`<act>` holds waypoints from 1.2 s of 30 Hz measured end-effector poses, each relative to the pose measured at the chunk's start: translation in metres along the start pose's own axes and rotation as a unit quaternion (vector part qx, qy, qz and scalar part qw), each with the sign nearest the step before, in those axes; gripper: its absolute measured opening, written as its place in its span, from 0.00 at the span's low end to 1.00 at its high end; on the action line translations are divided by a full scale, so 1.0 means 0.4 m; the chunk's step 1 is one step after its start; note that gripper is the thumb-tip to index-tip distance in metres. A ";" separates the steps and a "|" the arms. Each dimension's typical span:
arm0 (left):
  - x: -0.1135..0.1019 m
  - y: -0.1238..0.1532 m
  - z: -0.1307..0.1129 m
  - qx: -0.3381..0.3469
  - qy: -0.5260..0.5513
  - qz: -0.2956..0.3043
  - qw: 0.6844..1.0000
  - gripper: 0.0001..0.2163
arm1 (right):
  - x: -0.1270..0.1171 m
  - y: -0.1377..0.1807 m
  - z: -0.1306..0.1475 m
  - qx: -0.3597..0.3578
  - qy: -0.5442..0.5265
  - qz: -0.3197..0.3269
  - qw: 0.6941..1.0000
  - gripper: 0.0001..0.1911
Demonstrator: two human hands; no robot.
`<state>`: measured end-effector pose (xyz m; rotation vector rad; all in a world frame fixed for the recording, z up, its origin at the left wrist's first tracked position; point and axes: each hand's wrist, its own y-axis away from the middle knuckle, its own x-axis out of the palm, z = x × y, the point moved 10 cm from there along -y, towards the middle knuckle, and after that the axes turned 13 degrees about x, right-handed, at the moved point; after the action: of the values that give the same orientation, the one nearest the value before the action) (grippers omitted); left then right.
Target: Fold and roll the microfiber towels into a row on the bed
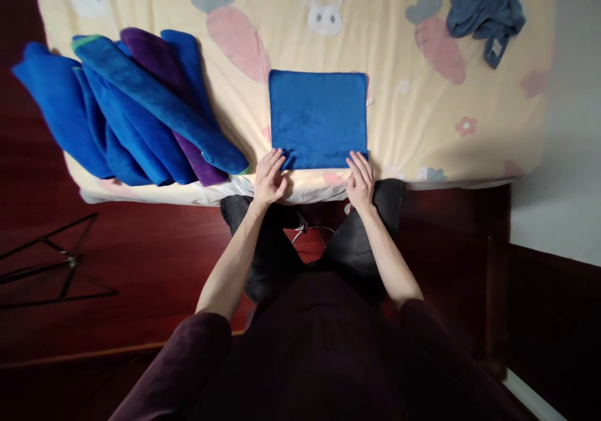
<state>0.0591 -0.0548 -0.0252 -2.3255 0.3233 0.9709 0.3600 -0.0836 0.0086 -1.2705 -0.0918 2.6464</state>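
A blue towel (318,119) lies folded into a flat rectangle on the cream bed sheet (404,126), near the bed's front edge. My left hand (268,180) rests at the towel's near left corner, fingers stretched flat and touching its edge. My right hand (360,181) lies the same way at the near right corner, fingers extended onto the cloth. Neither hand grips anything.
A heap of blue towels (117,114) with one purple towel (162,64) among them lies at the bed's left and hangs over its edge. A crumpled grey-blue garment (488,7) sits at the far right. Dark red floor (141,264) and a black wire stand (61,261) are below left.
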 end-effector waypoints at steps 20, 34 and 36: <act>-0.024 -0.093 0.040 -0.073 0.014 0.041 0.996 0.22 | -0.033 -0.183 -0.141 0.109 -0.135 0.086 0.981 0.27; -0.062 -0.035 0.050 -0.122 0.017 -0.017 0.992 0.17 | -0.044 -0.154 -0.185 0.142 -0.187 0.106 0.966 0.14; -0.077 -0.008 0.037 -0.130 0.007 -0.030 0.991 0.16 | -0.059 -0.126 -0.185 0.148 -0.183 0.112 0.965 0.12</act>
<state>0.0304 -0.0436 -0.0100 -2.5625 0.1378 1.0186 0.4396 -0.0418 -0.0127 -0.7274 0.4014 2.9137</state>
